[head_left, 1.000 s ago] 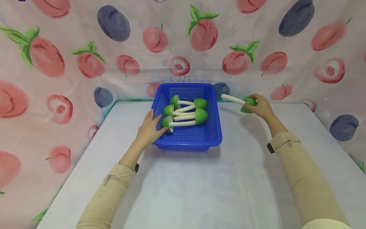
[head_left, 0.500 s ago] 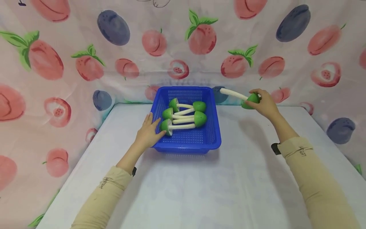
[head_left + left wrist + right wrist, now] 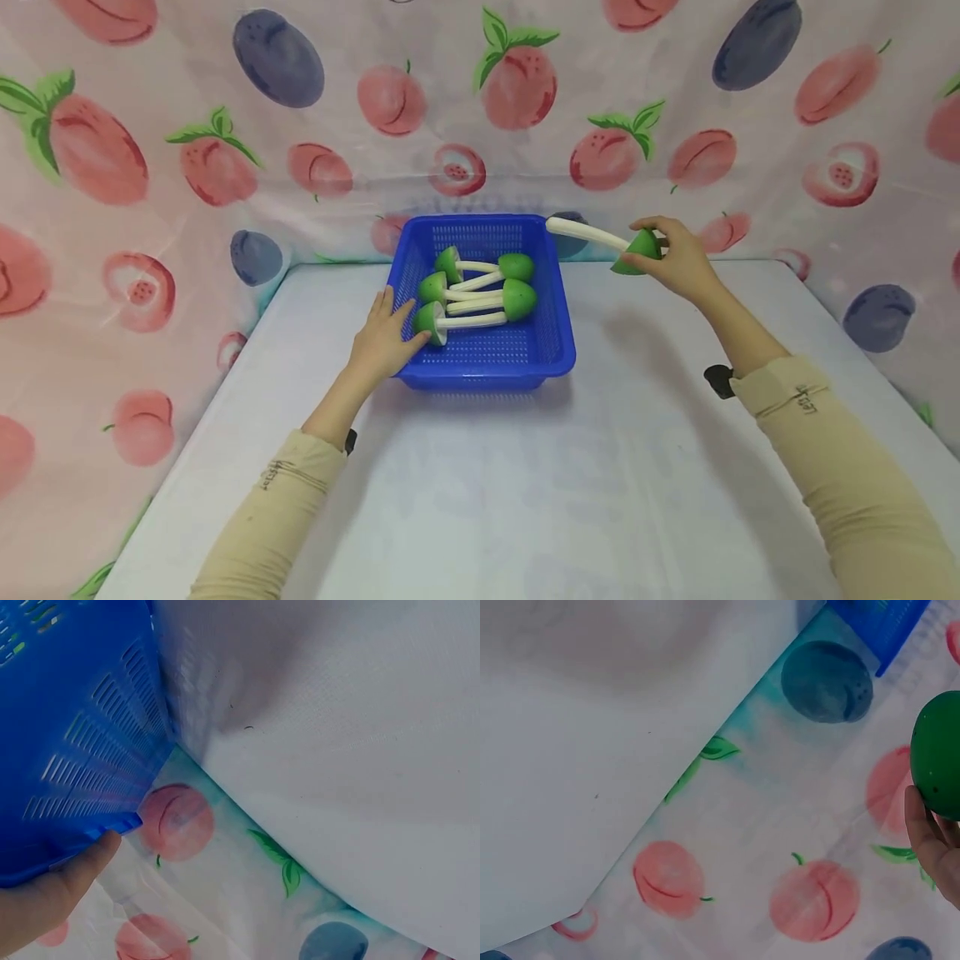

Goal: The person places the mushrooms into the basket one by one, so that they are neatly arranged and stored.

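With the left hand (image 3: 382, 337) laid flat against the blue basket's (image 3: 558, 346) left rim, the right hand (image 3: 678, 258), gripping the green-capped mushroom (image 3: 637, 247) right of it, should lower stem-first among the others.

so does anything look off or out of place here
Nothing stands out. Four green mushroom toys lie tidily in the blue basket, which sits flat on the table. The right hand holds a fifth mushroom toy; the left hand steadies the basket's edge.
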The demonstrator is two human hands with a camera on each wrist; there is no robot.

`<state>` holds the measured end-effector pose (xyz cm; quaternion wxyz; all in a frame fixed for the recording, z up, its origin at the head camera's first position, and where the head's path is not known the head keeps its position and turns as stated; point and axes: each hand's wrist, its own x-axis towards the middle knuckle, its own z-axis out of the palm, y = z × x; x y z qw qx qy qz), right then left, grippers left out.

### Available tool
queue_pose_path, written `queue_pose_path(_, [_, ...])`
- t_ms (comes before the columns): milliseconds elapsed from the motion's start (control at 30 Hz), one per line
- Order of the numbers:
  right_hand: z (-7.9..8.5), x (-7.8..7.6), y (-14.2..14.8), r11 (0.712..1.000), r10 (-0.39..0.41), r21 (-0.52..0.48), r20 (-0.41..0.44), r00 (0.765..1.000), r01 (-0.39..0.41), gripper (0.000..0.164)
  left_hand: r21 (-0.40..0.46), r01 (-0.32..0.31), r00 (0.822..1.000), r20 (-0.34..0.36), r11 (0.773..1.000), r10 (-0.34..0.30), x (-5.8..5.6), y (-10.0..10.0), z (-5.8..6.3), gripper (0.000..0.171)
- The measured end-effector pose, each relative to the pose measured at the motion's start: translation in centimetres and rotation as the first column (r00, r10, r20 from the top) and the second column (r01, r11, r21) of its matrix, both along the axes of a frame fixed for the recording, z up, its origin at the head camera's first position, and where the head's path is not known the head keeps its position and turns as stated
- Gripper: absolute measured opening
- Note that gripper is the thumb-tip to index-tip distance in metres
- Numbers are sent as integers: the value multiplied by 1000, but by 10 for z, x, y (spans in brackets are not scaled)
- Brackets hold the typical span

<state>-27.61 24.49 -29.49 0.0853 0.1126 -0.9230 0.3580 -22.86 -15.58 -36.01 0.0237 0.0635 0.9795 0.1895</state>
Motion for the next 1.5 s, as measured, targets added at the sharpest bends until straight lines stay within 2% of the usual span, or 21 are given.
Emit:
queue_pose_path(367, [-2, 5, -20, 997, 77, -17, 29, 997, -76, 47, 2, -5, 1000, -2, 1000, 5, -4, 0, -3, 68])
queue_pose_path(600, [-2, 7, -35, 988, 148, -34, 5, 989, -148, 47, -9, -6, 1000, -2, 1000, 6, 0, -4, -3, 69])
queue_pose_path(833, [-9, 6, -53, 983, 184, -28, 0, 983, -184, 47, 3, -12, 1000, -12, 1000, 12, 2, -5, -4, 69])
queue_pose_path(1033, [-12, 6, -64, 971, 233, -34, -77, 969, -236, 46, 8, 0, 1000, -28, 1000, 0, -2, -4, -4, 70])
queue_pose_path(1500, [-19, 5, -87, 940, 340, 19, -55, 939, -340, 50, 18, 1, 999, -35, 1000, 0, 0, -3, -3, 69])
